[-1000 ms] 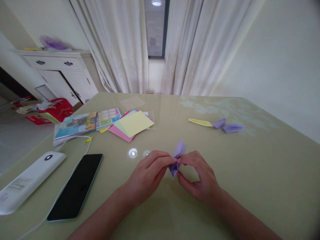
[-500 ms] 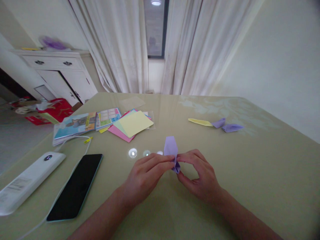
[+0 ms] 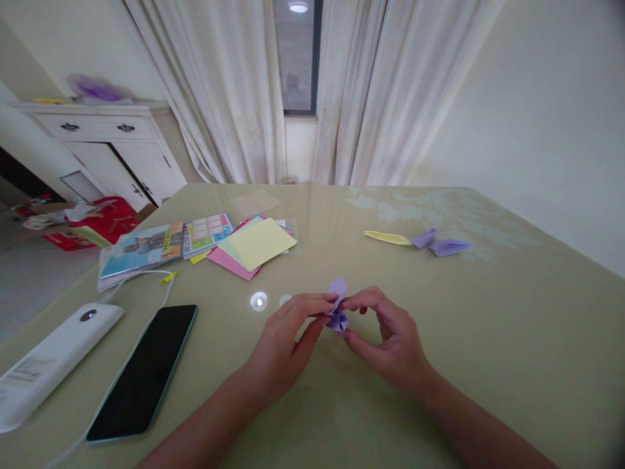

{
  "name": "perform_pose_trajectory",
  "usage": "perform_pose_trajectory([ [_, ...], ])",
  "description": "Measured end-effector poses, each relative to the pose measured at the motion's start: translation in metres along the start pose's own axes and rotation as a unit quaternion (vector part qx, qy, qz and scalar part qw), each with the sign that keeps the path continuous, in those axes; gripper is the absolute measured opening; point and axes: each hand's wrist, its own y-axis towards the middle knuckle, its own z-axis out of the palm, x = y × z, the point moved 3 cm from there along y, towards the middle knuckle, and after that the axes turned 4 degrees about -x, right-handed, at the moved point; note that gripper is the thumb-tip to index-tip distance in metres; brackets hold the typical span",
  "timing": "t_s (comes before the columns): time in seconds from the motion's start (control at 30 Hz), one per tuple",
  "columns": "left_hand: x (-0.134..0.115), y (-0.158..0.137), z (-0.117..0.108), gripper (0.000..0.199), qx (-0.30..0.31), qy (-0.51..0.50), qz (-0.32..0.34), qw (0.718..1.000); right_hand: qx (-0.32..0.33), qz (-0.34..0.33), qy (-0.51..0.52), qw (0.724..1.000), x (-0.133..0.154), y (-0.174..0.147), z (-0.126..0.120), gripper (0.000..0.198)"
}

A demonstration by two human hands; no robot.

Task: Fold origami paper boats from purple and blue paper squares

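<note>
Between both hands, above the table's near middle, is a small folded purple paper (image 3: 338, 286). A flap of it points away from me, and its near end is bunched into folds with a small opening. My left hand (image 3: 288, 342) pinches the paper from the left, thumb below and fingers on top. From the right, my right hand (image 3: 390, 335) holds its edge between index finger and thumb, with those two fingers curved into a ring. Farther back at the right lie a folded yellow paper strip (image 3: 388, 238) joined to or touching a purple folded piece (image 3: 423, 239), and another purple folded piece (image 3: 450, 247).
Fanned coloured paper sheets (image 3: 268, 244) lie at the back left beside booklets (image 3: 146, 246). A black-screened phone (image 3: 144, 374), a white power bank (image 3: 58, 365) and a white cable (image 3: 117, 368) occupy the left side. Behind the table hang curtains (image 3: 234, 91).
The purple paper has tilted, so its far flap looks shorter and its folded near end shows more. My left thumb has come into view under it. The view has shifted slightly.
</note>
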Motion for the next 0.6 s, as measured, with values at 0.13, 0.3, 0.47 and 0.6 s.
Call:
perform_pose_trajectory([
  [0.13, 0.0009, -0.0019, 0.0013, 0.023, -0.005, -0.022, -0.017, 1.000, 0.005, -0.020, 0.040, 0.999, 0.0011, 0.0019, 0.0013, 0.033],
  [0.3, 0.0022, -0.0033, 0.0015, 0.023, -0.007, -0.022, -0.025, 0.999, 0.008, -0.059, 0.057, 0.997, 0.0046, 0.0052, 0.0023, 0.038],
  [0.47, 0.0019, -0.0041, 0.0018, 0.025, -0.010, -0.019, -0.015, 1.000, 0.010, -0.047, 0.070, 0.996, 0.0041, 0.0043, 0.0028, 0.037],
  [0.6, 0.0001, -0.0040, 0.0023, 0.024, -0.018, -0.023, -0.015, 0.999, 0.011, -0.042, 0.054, 0.998, 0.0041, 0.0028, 0.0022, 0.035],
])
